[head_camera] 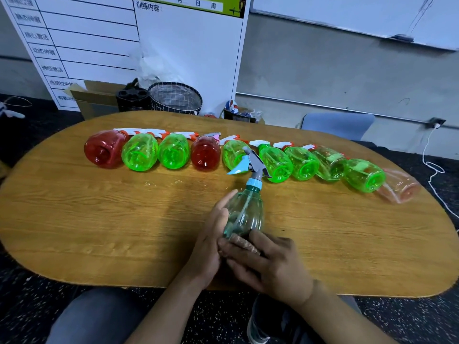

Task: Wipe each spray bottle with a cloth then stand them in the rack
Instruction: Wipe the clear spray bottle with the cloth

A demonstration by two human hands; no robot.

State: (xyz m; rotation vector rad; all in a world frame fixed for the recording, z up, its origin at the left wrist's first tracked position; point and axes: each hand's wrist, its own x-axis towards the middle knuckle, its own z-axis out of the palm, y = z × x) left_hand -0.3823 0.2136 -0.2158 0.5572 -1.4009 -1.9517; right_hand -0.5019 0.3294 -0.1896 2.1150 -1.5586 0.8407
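Wooden table (99,219): both hands (248,252) hold teal bottle (244,214) near front edge.

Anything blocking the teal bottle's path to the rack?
Cannot say: no rack is in view. Both hands, left and right, hold the teal bottle over the table; a row of lying bottles lies beyond it.
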